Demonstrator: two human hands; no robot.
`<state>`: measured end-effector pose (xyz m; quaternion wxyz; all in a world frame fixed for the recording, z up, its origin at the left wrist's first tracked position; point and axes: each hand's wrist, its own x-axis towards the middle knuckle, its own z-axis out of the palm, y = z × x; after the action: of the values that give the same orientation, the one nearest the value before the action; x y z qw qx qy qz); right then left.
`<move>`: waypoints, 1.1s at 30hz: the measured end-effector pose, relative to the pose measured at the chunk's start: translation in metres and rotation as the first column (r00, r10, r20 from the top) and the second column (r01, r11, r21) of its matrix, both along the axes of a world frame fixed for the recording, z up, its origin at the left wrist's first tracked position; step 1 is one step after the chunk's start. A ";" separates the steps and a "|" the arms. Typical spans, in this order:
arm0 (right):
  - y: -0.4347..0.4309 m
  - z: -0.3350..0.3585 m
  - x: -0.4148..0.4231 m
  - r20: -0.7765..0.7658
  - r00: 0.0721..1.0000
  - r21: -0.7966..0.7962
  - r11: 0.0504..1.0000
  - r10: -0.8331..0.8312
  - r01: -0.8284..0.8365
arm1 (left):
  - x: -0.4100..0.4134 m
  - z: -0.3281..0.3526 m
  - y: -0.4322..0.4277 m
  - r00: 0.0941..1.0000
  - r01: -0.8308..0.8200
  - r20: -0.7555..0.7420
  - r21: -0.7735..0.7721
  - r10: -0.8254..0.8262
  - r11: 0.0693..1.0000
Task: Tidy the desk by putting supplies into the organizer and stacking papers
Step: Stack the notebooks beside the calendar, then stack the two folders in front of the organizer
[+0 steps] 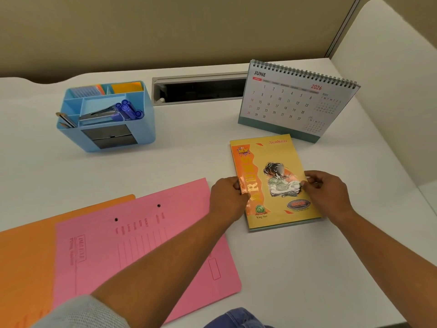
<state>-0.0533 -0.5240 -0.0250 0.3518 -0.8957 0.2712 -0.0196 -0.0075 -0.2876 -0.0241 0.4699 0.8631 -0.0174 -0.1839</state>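
Head view puts the yellow notebook right of the middle of the frame, flat on the table, just below the desk calendar and apart from the pink folder at lower left. My judgement of the risk: the cover looks glossy and is held only at its side edges, so it may slip or sag if lifted toward the folder, and a push upward in the frame may knock the calendar. For the grip, the left hand pinches the left edge and the right hand the right edge, both closed on the notebook.
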 end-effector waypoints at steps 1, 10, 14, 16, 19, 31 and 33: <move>0.000 0.000 0.000 0.000 1.000 -0.005 1.000 0.005 -0.005 | 0.000 0.000 0.000 1.000 -0.001 -0.006 0.001 0.001 1.000; 0.003 -0.005 0.000 0.012 1.000 -0.050 0.999 0.019 -0.018 | 0.000 0.001 -0.002 1.000 -0.006 -0.004 0.031 0.006 0.999; 0.002 -0.007 -0.001 0.000 0.998 -0.119 0.991 0.058 -0.058 | -0.001 0.005 -0.003 1.000 0.011 -0.024 -0.004 -0.011 1.000; 0.002 -0.006 0.000 -0.014 0.998 -0.118 0.991 0.069 -0.070 | -0.001 0.007 -0.004 0.998 0.019 -0.056 0.009 -0.019 1.000; 0.008 0.001 -0.002 0.024 0.998 -0.097 0.994 0.050 -0.047 | -0.005 0.019 0.001 0.993 -0.012 -0.117 0.044 0.017 0.999; 0.131 0.036 -0.055 0.084 0.928 0.252 0.893 0.362 -0.371 | -0.128 0.045 0.186 0.848 -0.516 0.228 0.157 0.478 0.842; 0.149 0.035 -0.058 -0.019 0.897 0.322 0.852 0.442 -0.414 | -0.152 0.043 0.219 0.784 -0.620 0.219 0.291 0.580 0.728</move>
<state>-0.1114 -0.3746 0.0104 0.4705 -0.8670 0.0805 0.1433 -0.1595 -0.0681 0.0190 0.3420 0.9000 0.2689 0.0272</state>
